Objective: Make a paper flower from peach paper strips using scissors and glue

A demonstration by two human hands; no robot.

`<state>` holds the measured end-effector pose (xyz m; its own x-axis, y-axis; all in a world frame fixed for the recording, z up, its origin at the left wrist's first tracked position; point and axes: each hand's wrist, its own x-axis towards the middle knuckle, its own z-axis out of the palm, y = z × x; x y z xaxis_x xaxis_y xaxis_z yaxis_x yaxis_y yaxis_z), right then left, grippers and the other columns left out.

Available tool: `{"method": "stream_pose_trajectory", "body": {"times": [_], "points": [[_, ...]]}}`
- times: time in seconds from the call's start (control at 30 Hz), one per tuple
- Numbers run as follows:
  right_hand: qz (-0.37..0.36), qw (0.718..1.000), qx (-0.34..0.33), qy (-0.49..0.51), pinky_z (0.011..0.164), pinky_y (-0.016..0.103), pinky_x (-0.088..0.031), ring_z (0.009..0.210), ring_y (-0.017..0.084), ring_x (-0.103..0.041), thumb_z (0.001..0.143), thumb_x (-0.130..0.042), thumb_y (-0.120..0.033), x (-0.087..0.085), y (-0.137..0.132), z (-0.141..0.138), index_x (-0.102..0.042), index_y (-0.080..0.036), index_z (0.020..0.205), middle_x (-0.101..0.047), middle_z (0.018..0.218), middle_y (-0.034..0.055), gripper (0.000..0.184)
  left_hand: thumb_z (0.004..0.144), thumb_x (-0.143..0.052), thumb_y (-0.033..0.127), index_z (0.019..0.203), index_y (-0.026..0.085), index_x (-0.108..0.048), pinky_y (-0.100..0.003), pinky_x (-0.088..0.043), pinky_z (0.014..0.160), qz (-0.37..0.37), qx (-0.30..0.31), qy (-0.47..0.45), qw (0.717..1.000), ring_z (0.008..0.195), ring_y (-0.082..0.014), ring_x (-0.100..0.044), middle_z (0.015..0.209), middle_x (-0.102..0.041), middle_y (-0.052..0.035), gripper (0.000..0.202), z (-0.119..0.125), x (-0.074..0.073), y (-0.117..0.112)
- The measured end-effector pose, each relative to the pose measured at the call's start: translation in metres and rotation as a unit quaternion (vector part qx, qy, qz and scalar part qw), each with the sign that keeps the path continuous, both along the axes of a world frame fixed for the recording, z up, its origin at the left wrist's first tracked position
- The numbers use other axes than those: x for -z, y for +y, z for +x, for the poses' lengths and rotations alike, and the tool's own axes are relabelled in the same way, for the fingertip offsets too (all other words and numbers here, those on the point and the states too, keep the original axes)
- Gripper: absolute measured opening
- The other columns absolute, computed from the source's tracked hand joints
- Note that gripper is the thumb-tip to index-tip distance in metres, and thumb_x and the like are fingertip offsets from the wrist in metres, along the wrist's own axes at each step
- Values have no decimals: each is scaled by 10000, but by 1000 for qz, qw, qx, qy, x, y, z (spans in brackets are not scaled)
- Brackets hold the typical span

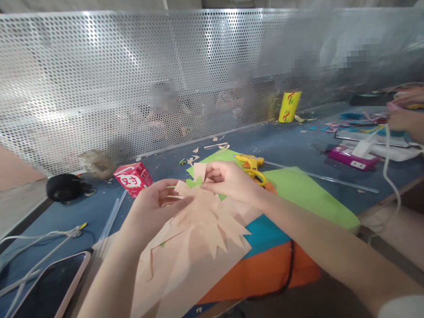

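Both hands are on a pale peach paper cutout (209, 220) with long pointed strips fanning toward me. A small green paper piece (194, 182) shows at its upper end, between my fingers. My left hand (161, 198) has its fingers curled round the left edge of the cutout. Thumb and fingers of my right hand (227, 179) pinch the cutout's upper right side. Beneath lies a larger peach paper sheet (189, 291), over blue paper (267, 234) and orange material (238, 277). Just beyond my right hand sits a yellow glue gun (250, 161).
A red box (133, 179) and a black round object (64, 188) stand at the left, near a phone (45, 297) and white cables. Green paper (312, 197), a clear glue stick (342, 181) and a purple power strip (352, 157) lie right. A perforated metal screen (124, 78) borders the table.
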<state>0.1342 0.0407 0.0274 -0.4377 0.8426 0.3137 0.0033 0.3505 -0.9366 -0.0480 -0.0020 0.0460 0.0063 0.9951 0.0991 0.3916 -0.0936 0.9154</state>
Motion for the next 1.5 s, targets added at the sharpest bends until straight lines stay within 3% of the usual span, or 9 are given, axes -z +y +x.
{"method": "stream_pose_trajectory", "body": {"times": [0.1, 0.23, 0.6, 0.8, 0.9, 1.1, 1.27, 1.4, 1.5], "points": [[5, 1000, -12, 5, 658, 252, -464, 698, 118, -584, 664, -629, -159, 2, 1, 0, -553, -163, 799, -603, 739, 9, 155, 538, -734, 322, 831, 168, -610, -256, -458, 529, 9, 4, 24, 1000, 644, -185, -620, 715, -664, -54, 354, 0, 3, 1], [-17, 1000, -19, 0, 593, 227, -454, 685, 115, -577, 663, -631, -169, 1, 1, 1, -563, -156, 814, -614, 764, 26, 165, 584, -708, 330, 801, 174, -597, -239, -439, 486, -9, 29, -16, 999, 582, -161, -606, 693, -653, -34, 289, 0, 1, 0], [-144, 988, -26, 43, 520, 206, -465, 584, 86, -557, 635, -666, -158, -1, -1, 0, -554, -164, 831, -594, 735, 6, 226, 545, -736, 348, 867, 194, -545, -188, -366, 413, 0, -20, -58, 998, 511, -117, -571, 652, -597, 26, 405, 7, 7, 2], [-126, 992, -11, 28, 496, 196, -470, 597, 91, -555, 625, -683, -156, -4, -3, 0, -540, -165, 811, -576, 739, 1, 235, 537, -748, 328, 888, 184, -527, -184, -363, 397, -17, -29, -107, 994, 479, -112, -559, 634, -612, 15, 439, 10, 9, 2], [-133, 991, -3, 30, 527, 211, -491, 622, 100, -570, 707, -629, -217, -7, -4, 1, -542, -168, 782, -577, 729, 6, 125, 567, -732, 306, 896, 185, -520, -181, -339, 376, -17, -10, -126, 992, 443, -108, -539, 593, -600, 23, 410, 11, 12, 2], [-105, 994, 7, 30, 525, 205, -493, 548, 81, -564, 790, -544, -233, -13, -4, 5, -560, -155, 711, -573, 637, -2, 112, 592, -718, 290, 911, 183, -533, -217, -412, 459, -20, 17, -115, 993, 549, -142, -592, 637, -612, 7, 385, 11, 16, 3], [-131, 990, -6, 52, 479, 197, -487, 532, 82, -576, 791, -528, -212, -11, -1, 5, -541, -150, 715, -583, 651, 2, 99, 596, -716, 284, 918, 182, -547, -225, -427, 490, -26, 44, -106, 993, 595, -145, -598, 682, -621, 0, 378, 13, 15, 1], [-59, 997, 20, 47, 468, 202, -488, 569, 105, -599, 761, -557, -197, -9, 1, 6, -508, -168, 877, -588, 711, 4, 128, 584, -725, 277, 929, 185, -552, -208, -409, 468, -26, 49, -109, 992, 558, -126, -582, 673, -631, 0, 397, 13, 15, 0], [95, 995, 37, 20, 498, 204, -499, 651, 106, -608, 791, -475, -141, -8, 3, 11, -500, -189, 1012, -589, 894, 35, 228, 588, -723, 279, 931, 190, -553, -210, -409, 467, -23, 50, -115, 992, 557, -131, -586, 650, -629, 5, 393, 11, 16, 0]]}}
